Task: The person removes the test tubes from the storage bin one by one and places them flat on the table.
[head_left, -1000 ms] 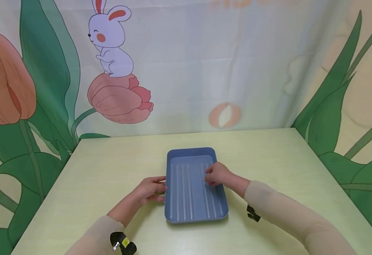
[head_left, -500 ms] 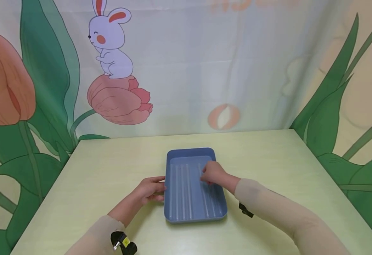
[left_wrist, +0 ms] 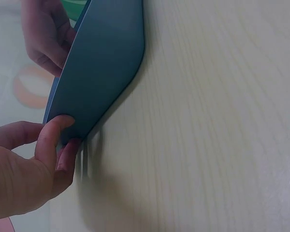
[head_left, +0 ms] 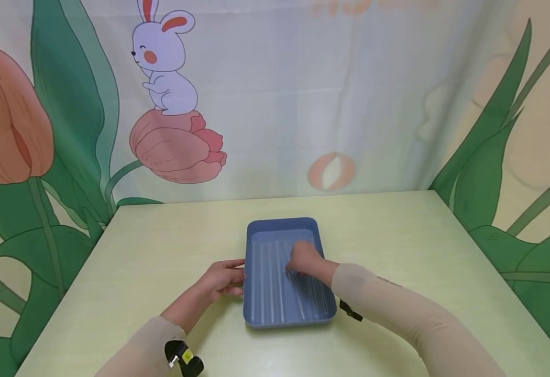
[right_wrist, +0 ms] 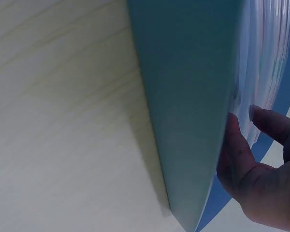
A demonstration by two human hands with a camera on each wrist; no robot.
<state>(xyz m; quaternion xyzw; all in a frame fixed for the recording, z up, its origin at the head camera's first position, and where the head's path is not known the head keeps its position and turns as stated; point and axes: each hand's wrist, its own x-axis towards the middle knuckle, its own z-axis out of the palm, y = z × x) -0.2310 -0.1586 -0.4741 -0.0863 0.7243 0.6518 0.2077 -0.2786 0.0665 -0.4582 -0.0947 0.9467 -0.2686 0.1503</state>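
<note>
Sliding leftward across the ribbed floor of the blue tray [head_left: 275, 293], the right hand [head_left: 303, 260] rests with fingers curled loosely, grasping nothing; the left hand [head_left: 220, 281] pinches the tray's left rim, steadying it mid-desk [head_left: 397, 251].

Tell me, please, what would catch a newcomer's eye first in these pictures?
The blue ridged tray in the middle of the pale yellow-green table stands out first, with the right hand resting inside it on the ridged floor. The left hand touches the tray's left rim, its fingers curled against the edge. Behind the table hangs a curtain with a cartoon white rabbit sitting on a pink tulip.
</note>
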